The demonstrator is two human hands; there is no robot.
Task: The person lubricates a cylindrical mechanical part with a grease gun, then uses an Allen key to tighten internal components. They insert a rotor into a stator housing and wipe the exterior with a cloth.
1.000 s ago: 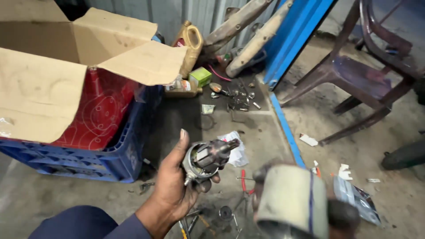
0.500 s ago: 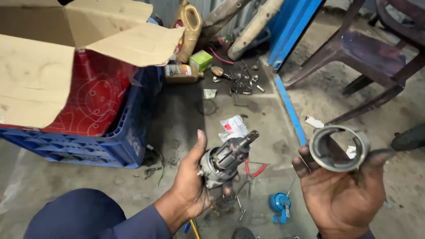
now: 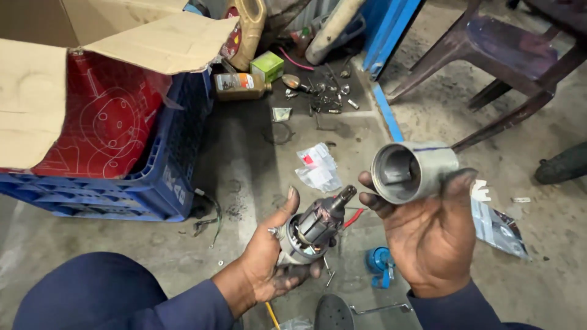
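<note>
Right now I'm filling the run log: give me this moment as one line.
left hand: holds motor armature | right hand: holds metal cylinder housing, open end toward camera | parts apart | below: concrete floor

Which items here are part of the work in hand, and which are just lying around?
In hand:
- left hand holding the motor armature
- right hand holding the grey cylindrical housing

Lying about:
- blue crate with cardboard box
- oil bottle
- green box
- plastic bag
- plastic chair
</note>
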